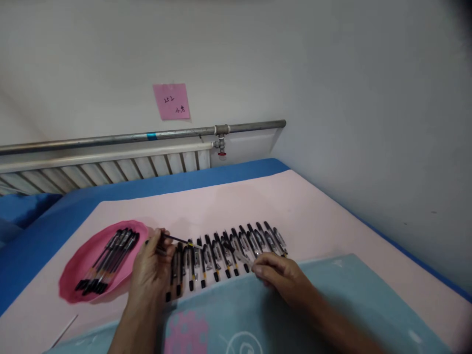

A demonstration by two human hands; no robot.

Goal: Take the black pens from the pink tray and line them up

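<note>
Between the fingertips of my left hand (155, 260) is a thin dark pen refill (179, 240) with a yellow band, its free end pointing right. A short dark piece also shows by that hand's fingers; I cannot make out what it is. My right hand (278, 273) pinches the end of a clear pen barrel (241, 256) with a dark front part, tilted up to the left. Refill and barrel are apart. Below and behind both hands lies a row of pen parts (216, 258): dark refills or pens, clear barrels and black caps, partly hidden by the hands.
Left of my left hand sits a pink oval basket (70, 290) with several assembled-looking pens (114, 258) in it. A white stick (64, 330) lies near the front left. A light blue patterned cover (332, 290) spans the front edge. A radiator (110, 169) and wall stand behind.
</note>
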